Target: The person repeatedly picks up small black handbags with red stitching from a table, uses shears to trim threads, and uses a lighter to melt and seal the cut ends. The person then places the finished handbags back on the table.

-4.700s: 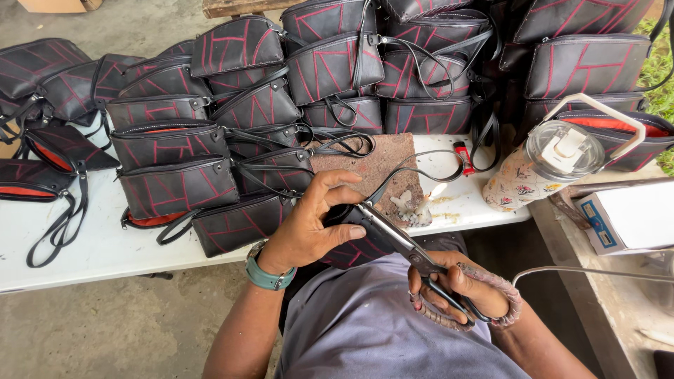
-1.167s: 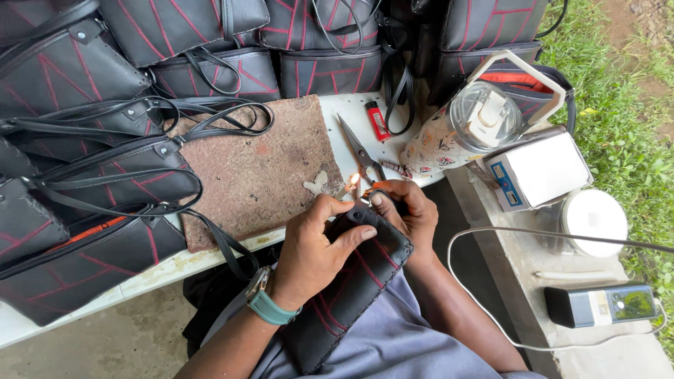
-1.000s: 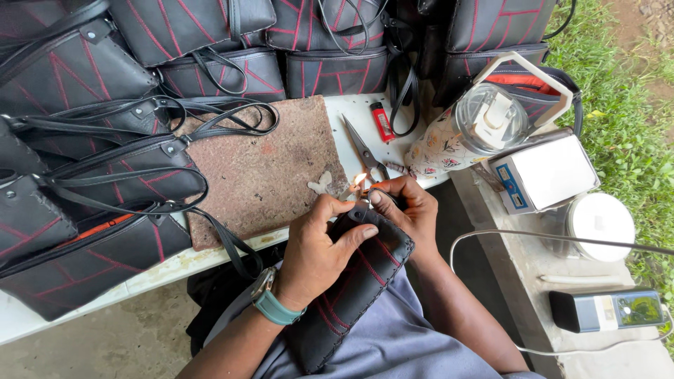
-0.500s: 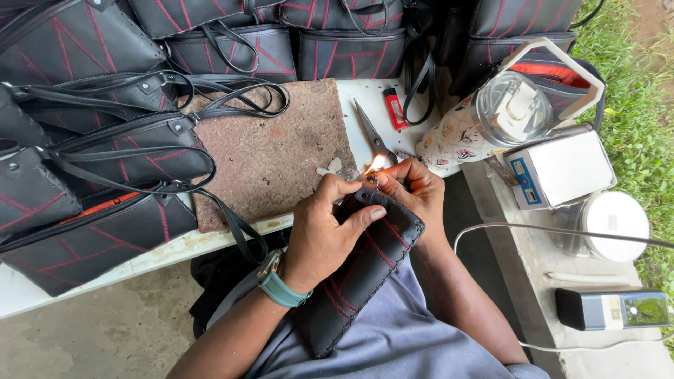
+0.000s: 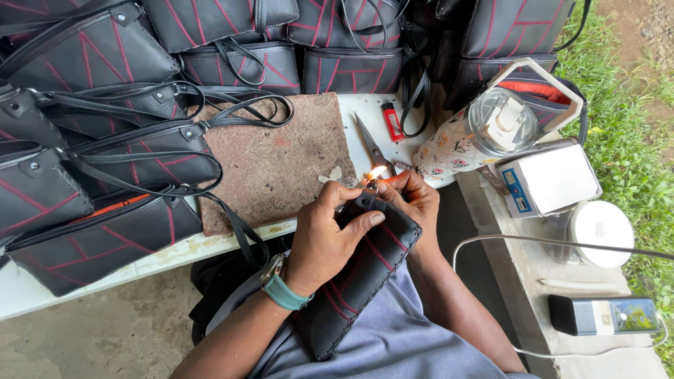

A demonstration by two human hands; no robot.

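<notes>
right now both hands grip a black bag [image 5: 358,281] w/ red stitching, lying on the lap just below the tabletop [image 5: 175,249] edge. left hand [image 5: 326,235] wraps the bag's top, thumb pressed on it. right hand [image 5: 414,200] pinches a small lit flame [image 5: 377,172] at the zipper end. scissors [image 5: 370,144] & red lighter [image 5: 392,121] lie nearby on the tabletop.

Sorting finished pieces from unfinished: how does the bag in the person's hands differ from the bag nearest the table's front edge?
The held bag lies on the person's lap, gripped by the left hand and right hand; the table bag lies untouched on the white table. A small flame burns at the held bag's top end; none is near the table bag. The table bag shows long straps; none are visible on the held bag. Both are black with red stitching.
</notes>
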